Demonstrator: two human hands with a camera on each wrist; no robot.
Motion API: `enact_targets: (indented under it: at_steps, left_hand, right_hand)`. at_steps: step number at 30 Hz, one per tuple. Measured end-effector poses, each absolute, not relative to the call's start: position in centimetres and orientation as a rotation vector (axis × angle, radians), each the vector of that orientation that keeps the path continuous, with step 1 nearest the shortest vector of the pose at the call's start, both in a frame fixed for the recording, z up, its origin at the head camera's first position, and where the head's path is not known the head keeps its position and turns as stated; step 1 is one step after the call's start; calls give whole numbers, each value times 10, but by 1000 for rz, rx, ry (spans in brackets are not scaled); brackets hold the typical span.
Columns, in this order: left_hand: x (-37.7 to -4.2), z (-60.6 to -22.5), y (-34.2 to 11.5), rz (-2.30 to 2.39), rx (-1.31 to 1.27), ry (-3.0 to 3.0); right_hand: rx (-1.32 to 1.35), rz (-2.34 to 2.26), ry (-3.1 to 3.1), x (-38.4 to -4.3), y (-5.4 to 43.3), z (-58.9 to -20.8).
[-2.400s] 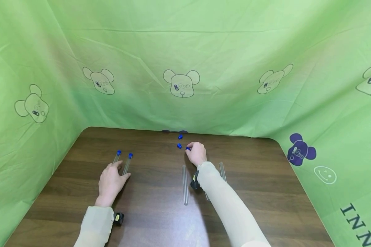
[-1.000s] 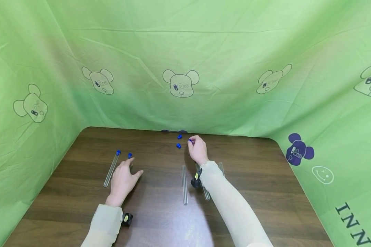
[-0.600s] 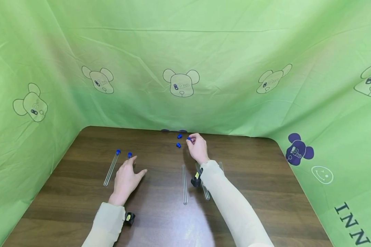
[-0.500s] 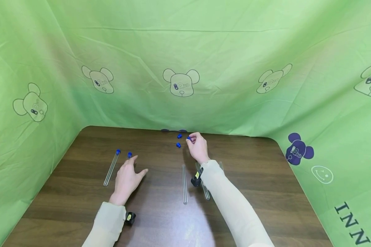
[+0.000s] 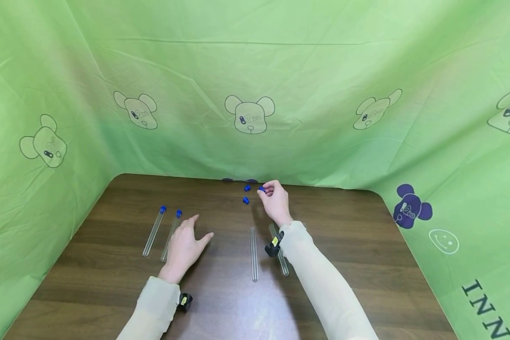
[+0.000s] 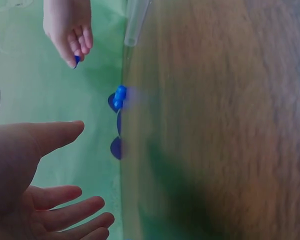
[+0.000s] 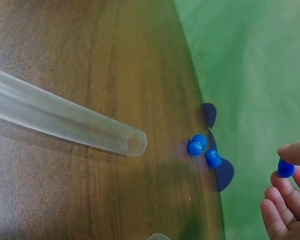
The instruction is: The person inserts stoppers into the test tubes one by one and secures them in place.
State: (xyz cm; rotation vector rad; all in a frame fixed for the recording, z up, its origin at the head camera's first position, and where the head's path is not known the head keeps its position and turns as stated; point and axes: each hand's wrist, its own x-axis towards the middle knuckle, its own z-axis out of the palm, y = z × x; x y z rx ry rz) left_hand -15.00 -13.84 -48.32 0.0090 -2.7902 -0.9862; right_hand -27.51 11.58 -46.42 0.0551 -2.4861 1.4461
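Observation:
My right hand (image 5: 276,202) pinches a blue stopper (image 7: 286,168) between thumb and fingers, above the far part of the table. Two more blue stoppers, a nearer one (image 5: 245,200) and a farther one (image 5: 247,188), lie just left of it. My left hand (image 5: 184,245) has its thumb and fingers spread and holds nothing. It is beside a capped test tube (image 5: 170,238), overlapping it in the head view. Another capped tube (image 5: 154,232) lies farther left. An uncapped clear test tube (image 5: 254,255) lies between the hands, and a second uncapped tube (image 5: 282,262) is partly under my right wrist.
The brown wooden table (image 5: 221,302) has its far edge against a green cloth backdrop (image 5: 195,151) with bear prints. The right sleeve (image 5: 323,283) hides most of a third uncapped tube. Black cameras are strapped to both wrists.
My left hand has let go of the capped tubes and moved right, spreading its fingers. The right hand has lifted its stopper and shifted slightly away and to the right.

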Motion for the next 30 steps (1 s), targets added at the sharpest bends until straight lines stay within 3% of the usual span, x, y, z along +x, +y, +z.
enact_targets:
  at_steps: [30]
  left_hand:
    - [-144,-491,-87,-899,-197,-2823]
  right_hand:
    - [105,1533,-2388,-268,138,-464]
